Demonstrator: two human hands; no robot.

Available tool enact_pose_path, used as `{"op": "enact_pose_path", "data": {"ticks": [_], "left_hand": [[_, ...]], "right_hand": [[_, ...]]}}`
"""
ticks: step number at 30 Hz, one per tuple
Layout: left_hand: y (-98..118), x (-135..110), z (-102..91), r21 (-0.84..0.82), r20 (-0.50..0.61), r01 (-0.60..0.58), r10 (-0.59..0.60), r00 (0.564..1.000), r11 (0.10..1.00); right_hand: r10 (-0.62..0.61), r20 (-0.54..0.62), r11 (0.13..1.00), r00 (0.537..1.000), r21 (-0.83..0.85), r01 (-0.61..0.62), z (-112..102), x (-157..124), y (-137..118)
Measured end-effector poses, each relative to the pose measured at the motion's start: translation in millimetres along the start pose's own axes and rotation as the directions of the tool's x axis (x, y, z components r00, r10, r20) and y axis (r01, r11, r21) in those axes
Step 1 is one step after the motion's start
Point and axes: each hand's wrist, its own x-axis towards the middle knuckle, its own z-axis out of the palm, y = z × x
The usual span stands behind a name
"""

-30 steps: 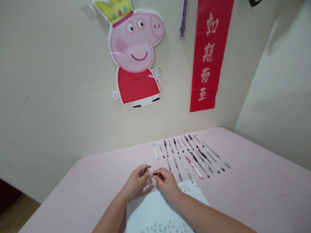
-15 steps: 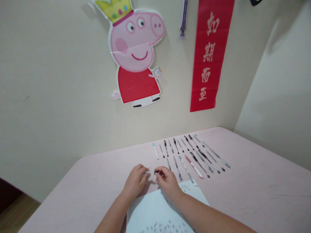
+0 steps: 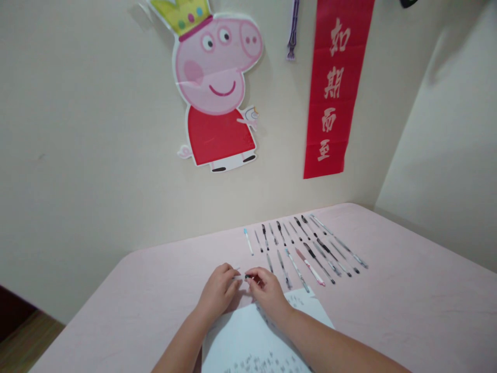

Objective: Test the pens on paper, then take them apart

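Observation:
My left hand (image 3: 218, 291) and my right hand (image 3: 267, 290) meet above the near middle of the pink table (image 3: 388, 311). Both are pinched closed on the two ends of one small pen (image 3: 244, 276): the left fingers grip its pale end, the right fingers its dark end. Most of the pen is hidden by my fingers. My wrists rest over a white sheet of paper (image 3: 252, 342) with handwriting on it.
Several pens (image 3: 306, 248) lie in two rows on the table behind my right hand. A cartoon pig cut-out (image 3: 217, 88) and a red banner (image 3: 334, 88) hang on the wall. The table's left edge drops to a wooden floor (image 3: 23, 347).
One second ago my left hand held a pale pen part tilted upward; it now lies level between my fingertips. The hands drew apart slightly, then closed in again.

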Motion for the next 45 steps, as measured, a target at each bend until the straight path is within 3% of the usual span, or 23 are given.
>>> {"op": "enact_pose_path", "data": {"ticks": [23, 29, 36, 40, 45], "left_hand": [[2.7, -1.5, 1.2, 0.178, 0.019, -0.031, 0.028, 0.999, 0.984], [5.4, -0.9, -1.7, 0.25, 0.018, -0.045, 0.041, 0.999, 0.967], [7.6, 0.1, -2.7, 0.279, 0.007, -0.114, 0.116, 0.993, 0.954], [5.1, 0.3, -1.6, 0.267, -0.007, -0.119, 0.125, 0.992, 0.956], [1.2, -0.3, -1.1, 0.253, -0.041, -0.087, 0.1, 0.994, 0.964]], "right_hand": [[0.04, -0.002, 0.999, 0.999, -0.005, -0.04, -0.3, 1.7, -3.7], [0.087, 0.035, 0.994, 0.996, 0.057, -0.089, 0.3, 0.7, -3.9], [0.067, 0.046, 0.994, 0.997, -0.09, -0.063, -1.4, -1.1, 1.0], [0.13, 0.107, 0.991, 0.986, -0.012, -0.13, 0.2, -3.4, 2.8], [0.049, 0.117, 0.999, 0.992, -0.013, -0.047, -0.8, -5.2, 0.6]]}}
